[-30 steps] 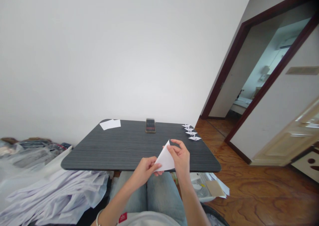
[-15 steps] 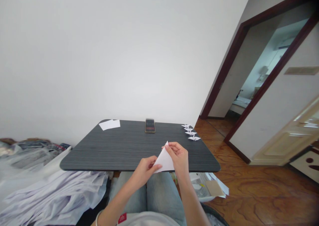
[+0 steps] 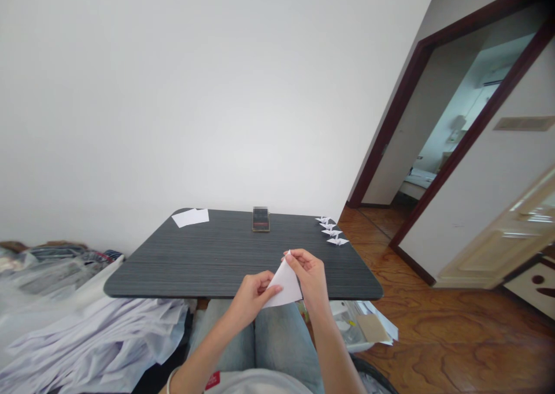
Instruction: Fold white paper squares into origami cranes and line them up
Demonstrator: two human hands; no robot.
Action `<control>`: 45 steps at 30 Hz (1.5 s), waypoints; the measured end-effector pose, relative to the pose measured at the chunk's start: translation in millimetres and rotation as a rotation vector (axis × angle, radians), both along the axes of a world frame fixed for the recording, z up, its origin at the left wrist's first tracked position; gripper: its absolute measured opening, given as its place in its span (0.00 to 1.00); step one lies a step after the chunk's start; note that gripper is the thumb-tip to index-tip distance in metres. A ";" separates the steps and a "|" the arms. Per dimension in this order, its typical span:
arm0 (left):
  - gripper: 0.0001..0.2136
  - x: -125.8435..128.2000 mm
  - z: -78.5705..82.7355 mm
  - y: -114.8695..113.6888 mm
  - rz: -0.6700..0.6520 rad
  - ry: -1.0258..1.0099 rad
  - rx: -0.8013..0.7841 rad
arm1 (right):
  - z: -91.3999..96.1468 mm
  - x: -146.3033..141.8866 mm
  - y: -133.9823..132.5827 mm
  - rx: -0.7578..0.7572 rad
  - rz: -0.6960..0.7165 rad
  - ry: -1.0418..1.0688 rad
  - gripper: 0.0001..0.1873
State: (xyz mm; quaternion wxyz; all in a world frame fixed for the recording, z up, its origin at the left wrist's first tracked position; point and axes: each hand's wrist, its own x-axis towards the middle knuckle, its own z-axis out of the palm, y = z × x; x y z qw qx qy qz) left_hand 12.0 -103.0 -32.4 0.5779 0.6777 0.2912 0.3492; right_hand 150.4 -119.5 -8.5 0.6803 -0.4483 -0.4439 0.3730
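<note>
Both my hands hold a folded white sheet of paper [image 3: 285, 285], roughly triangular, above the near edge of the dark table [image 3: 208, 267]. My left hand [image 3: 254, 293] pinches its lower left side, thumb on top. At the upper tip, my right hand [image 3: 309, 272] closes thumb and fingers on the paper's point. Beyond, along the table's right side, several white folded paper cranes [image 3: 333, 232] stand in a row.
White paper sheets [image 3: 191, 217] lie at the table's far left corner. A phone [image 3: 261, 219] leans upright at the back edge, near the wall. Below the right side sits a white bin [image 3: 353, 330] of odds and ends. White cloth or plastic [image 3: 99, 342] is heaped at left.
The paper has shifted slightly down and left, its tip a little lower. My right hand has moved slightly left; both hands keep their hold.
</note>
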 end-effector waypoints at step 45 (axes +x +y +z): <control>0.15 4.6 0.7 -0.1 0.061 0.021 -0.011 | 3.1 -3.2 -6.1 0.049 -0.051 -0.027 0.09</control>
